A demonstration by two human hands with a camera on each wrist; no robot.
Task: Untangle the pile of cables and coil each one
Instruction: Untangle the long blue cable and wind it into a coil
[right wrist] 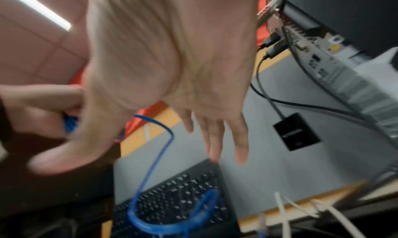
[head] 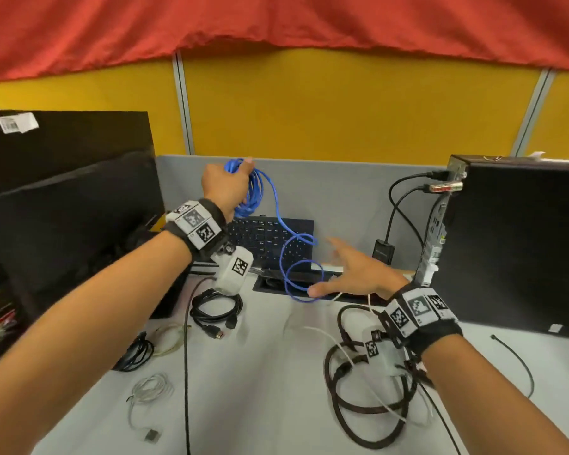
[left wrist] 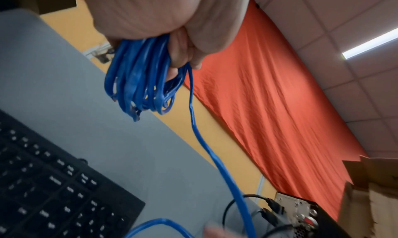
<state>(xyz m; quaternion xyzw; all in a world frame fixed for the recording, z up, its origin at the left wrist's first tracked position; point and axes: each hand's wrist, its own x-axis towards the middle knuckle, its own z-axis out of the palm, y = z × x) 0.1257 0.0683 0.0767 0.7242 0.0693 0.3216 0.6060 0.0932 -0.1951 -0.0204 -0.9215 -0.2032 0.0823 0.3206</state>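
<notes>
Right now the blue cable (head: 255, 192) hangs in loops above the back edge of the tabletop (head: 260, 372), so more can wind on. The left hand (head: 225, 187) grips the bunch tightly. Its loose tail runs down toward the right hand (head: 352, 274), which is spread wide and holds nothing.

Blue cable (head: 255, 192): your bundle of loops hangs at upper centre of the head view, its loose tail curling down in two open rings over the keyboard. Black cable (head: 216, 307): coiled, lower centre-left, with smaller dark (head: 135, 353) and white (head: 151, 387) coils lying below it. Brown cable (head: 368, 408): loose loops at lower right, crossed by a white cord (head: 345, 353).
</notes>
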